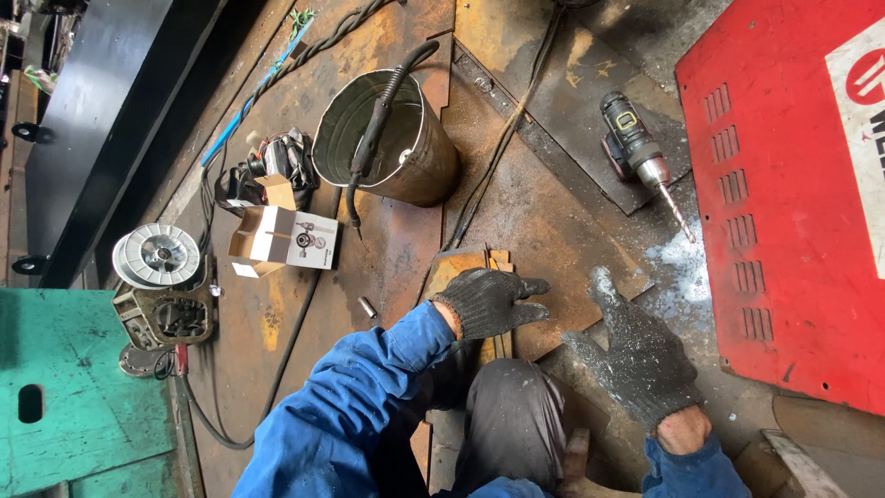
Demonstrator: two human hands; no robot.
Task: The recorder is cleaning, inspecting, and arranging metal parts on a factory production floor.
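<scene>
Two gloved hands are laid flat on rusty steel plates (544, 231), fingers spread apart and clamped on nothing. The left hand (489, 302) is pressed on a small plate piece (461, 266); the right hand (636, 355) is set just beside it, dusted with metal filings. A cordless drill (636, 148) is seen beyond the right hand, near a red panel (793, 231). A metal bucket (406, 148) is placed farther out.
</scene>
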